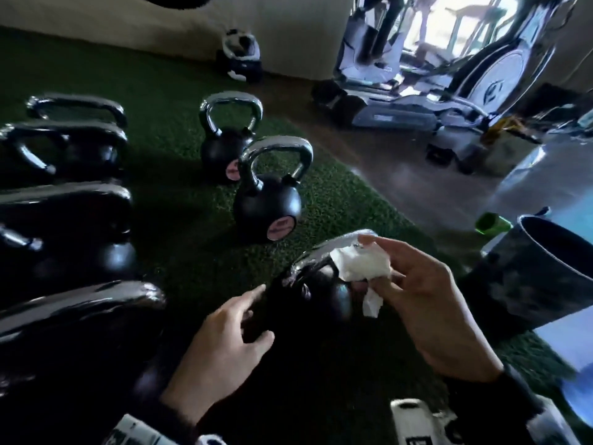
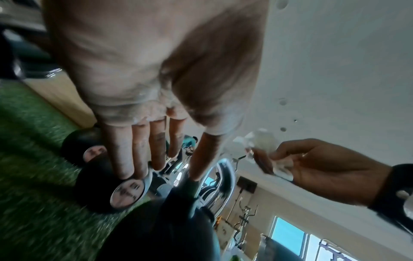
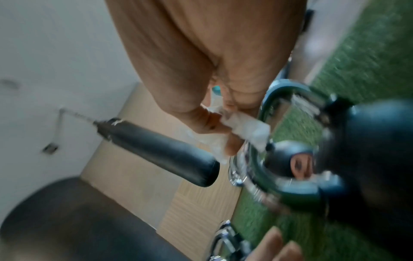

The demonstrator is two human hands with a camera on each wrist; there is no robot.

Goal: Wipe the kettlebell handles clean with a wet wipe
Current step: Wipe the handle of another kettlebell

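Note:
A black kettlebell point(image 1: 308, 297) with a chrome handle point(image 1: 317, 253) stands on green turf right in front of me. My right hand point(image 1: 382, 264) pinches a crumpled white wet wipe point(image 1: 356, 266) at the handle's right end; whether it touches the chrome is unclear. The right wrist view shows the wipe point(image 3: 245, 127) between thumb and fingers beside the handle point(image 3: 266, 109), blurred. My left hand point(image 1: 256, 313) is spread with straight fingers, the index tip against the kettlebell's left side. The left wrist view shows those fingers point(image 2: 143, 155) extended and holding nothing.
Two more chrome-handled kettlebells with pink labels point(image 1: 268, 200) point(image 1: 224, 146) stand farther back on the turf. Several bigger black kettlebells point(image 1: 64, 220) line the left side. A dark bin point(image 1: 545, 274) and a green bottle point(image 1: 491, 223) sit at the right, exercise machines point(image 1: 449, 91) behind.

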